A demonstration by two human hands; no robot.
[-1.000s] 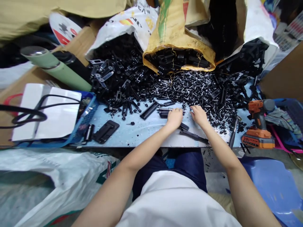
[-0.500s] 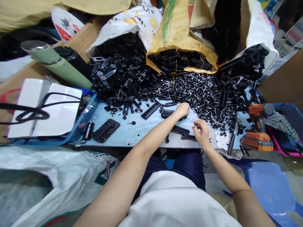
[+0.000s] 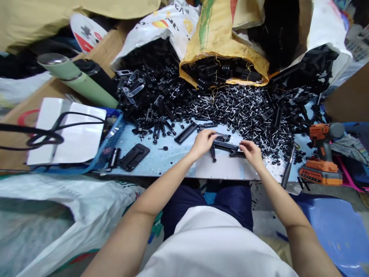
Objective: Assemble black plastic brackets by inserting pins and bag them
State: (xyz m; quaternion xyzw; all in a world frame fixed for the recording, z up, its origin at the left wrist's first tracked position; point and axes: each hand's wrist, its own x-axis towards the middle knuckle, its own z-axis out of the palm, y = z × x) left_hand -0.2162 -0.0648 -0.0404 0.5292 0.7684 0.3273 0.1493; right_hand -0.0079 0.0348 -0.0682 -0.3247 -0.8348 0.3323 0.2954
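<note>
A long black plastic bar (image 3: 225,146) spans the space between my two hands, above the front of the bench. My left hand (image 3: 203,143) has its fingers closed at the bar's left end. At the right end my right hand (image 3: 251,153) pinches with thumb and fingertips. Just behind the bar lies another black plastic part (image 3: 222,136), partly hidden. A small dark part (image 3: 213,153) hangs or lies below the left end; I cannot tell which. Left of my left hand rests a black channel-shaped piece (image 3: 186,133).
Heaped black pieces and silver-pinned parts (image 3: 242,109) spill from sacks (image 3: 198,42) at the back. An orange cordless drill (image 3: 323,154) and a hammer (image 3: 288,167) are at right. A black tray-like piece (image 3: 134,157) and a blue basket (image 3: 111,154) sit at left.
My left hand has drawn back to the left from the black part behind. My right hand has moved slightly up and right, and the long bar is now between both hands.
</note>
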